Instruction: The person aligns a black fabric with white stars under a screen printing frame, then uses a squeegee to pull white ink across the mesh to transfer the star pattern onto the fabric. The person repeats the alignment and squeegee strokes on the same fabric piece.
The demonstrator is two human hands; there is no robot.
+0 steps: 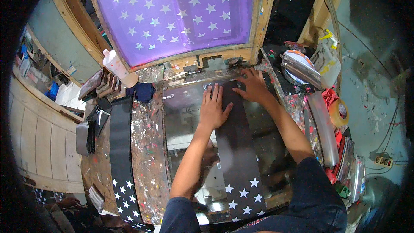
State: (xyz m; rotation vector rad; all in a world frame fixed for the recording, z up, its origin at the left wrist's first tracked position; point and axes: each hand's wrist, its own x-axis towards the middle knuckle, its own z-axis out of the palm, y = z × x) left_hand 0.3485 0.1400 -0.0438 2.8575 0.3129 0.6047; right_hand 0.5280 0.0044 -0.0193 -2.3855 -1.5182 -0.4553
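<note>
A long black fabric strip (237,138) with white stars at its near end lies lengthwise on a dark glossy board (185,125). My left hand (214,108) lies flat on the strip's far left part, fingers stretched away from me. My right hand (253,87) is at the strip's far right corner, its fingers spread and bent, with the thumb by the strip's edge. Neither hand grips anything. Behind them a wooden-framed printing screen (181,17) stands raised, its purple mesh patterned with pale stars.
To the left lies a stack of black strips (121,146) with white stars, near a plastic bottle (120,68) and a dark blue cloth (141,92). On the right are a tape roll (339,112), a clear plastic roll (323,129) and a spray bottle (327,60).
</note>
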